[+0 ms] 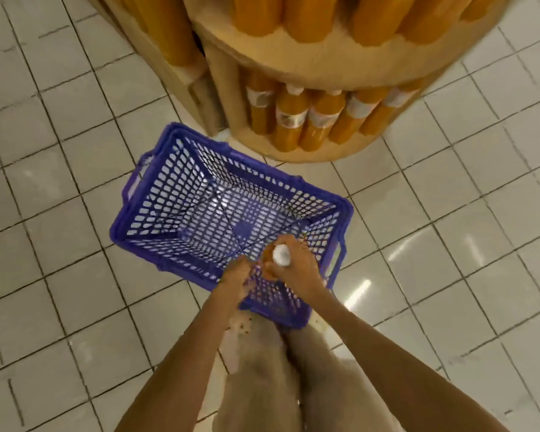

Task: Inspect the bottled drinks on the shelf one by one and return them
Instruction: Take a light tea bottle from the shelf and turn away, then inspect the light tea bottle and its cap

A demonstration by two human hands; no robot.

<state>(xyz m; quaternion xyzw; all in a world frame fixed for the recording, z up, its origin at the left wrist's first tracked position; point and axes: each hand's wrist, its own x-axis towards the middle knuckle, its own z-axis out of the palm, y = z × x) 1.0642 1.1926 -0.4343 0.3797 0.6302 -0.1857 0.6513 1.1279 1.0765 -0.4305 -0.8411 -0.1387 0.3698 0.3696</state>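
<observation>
My right hand (296, 263) grips an orange bottled drink with a white cap (281, 254), held upright over the near end of a blue plastic basket (156, 244). My left hand (236, 274) is just left of the bottle, fingers bent toward it over the basket's near wall; the blur hides whether it touches the bottle. A round wooden shelf (309, 70) stands beyond the basket. Its lower tier holds several orange bottles with white labels (290, 126). More orange bottles fill the upper tier (306, 14).
The basket sits on a white tiled floor (75, 213) close to the shelf's base. Nothing else lies inside the basket. My legs (262, 369) are below the basket at the frame's bottom. Open floor spreads left and right.
</observation>
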